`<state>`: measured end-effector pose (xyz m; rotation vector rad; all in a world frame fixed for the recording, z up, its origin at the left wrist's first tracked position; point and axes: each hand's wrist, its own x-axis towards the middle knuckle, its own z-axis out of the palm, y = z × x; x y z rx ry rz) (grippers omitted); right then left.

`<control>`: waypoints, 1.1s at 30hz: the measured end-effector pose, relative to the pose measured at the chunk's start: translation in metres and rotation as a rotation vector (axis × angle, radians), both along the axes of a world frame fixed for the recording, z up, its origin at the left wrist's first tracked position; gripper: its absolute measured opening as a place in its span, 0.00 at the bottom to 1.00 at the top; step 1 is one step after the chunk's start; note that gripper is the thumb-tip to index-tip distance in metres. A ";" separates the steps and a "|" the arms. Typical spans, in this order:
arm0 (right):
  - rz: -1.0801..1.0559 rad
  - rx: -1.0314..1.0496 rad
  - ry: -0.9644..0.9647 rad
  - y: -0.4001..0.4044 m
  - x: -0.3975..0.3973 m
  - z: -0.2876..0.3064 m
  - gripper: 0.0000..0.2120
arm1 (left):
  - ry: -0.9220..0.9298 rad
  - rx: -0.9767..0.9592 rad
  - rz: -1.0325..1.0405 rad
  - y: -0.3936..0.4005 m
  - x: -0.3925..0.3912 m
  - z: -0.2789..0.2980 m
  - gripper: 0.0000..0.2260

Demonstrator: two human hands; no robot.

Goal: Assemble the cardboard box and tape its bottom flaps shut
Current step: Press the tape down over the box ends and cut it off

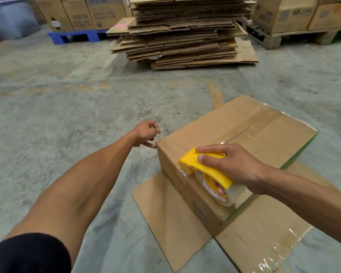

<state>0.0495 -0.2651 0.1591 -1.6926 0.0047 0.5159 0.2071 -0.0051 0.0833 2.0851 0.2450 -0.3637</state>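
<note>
Gripping the yellow tape dispenser [207,170] at the box's [264,140] near edge, right hand [234,164] faces a seam running toward one o'clock; left hand [146,133], loosely curled, touches the ten o'clock corner.

The box [220,138] at lower right was plain brown corrugated cardboard, matt and a little fibrous, with a glossy strip of clear tape [258,125] shining along its centre seam and wrinkling at the far edge. The tape dispenser [205,166] in the right hand [234,164] was smooth yellow plastic with a soft sheen; its roll [222,192] looked slick and translucent. Crinkled clear film gleamed on the flap [264,239] at the bottom right. The floor [67,115] was rough, mottled grey concrete. At the top centre, the stack of flattened cartons [185,32] was dull cardboard with ragged edges, beside a blue plastic pallet [75,36] at upper left.
</note>
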 end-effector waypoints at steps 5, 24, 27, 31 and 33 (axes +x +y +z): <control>0.010 0.005 0.015 0.003 0.001 0.001 0.13 | -0.023 -0.050 0.027 0.002 0.001 -0.009 0.04; -0.003 -0.043 0.006 0.016 0.014 -0.004 0.13 | -0.024 -0.066 0.038 0.015 0.016 -0.023 0.05; 0.005 -0.021 0.024 0.016 0.014 -0.005 0.13 | -0.004 -0.057 0.033 0.014 0.015 -0.024 0.06; 0.002 -0.030 0.023 0.015 0.015 -0.008 0.13 | 0.023 -0.055 0.017 0.014 0.016 -0.026 0.06; 0.006 -0.026 0.026 0.015 0.016 -0.009 0.13 | 0.050 -0.070 0.018 0.014 0.016 -0.029 0.06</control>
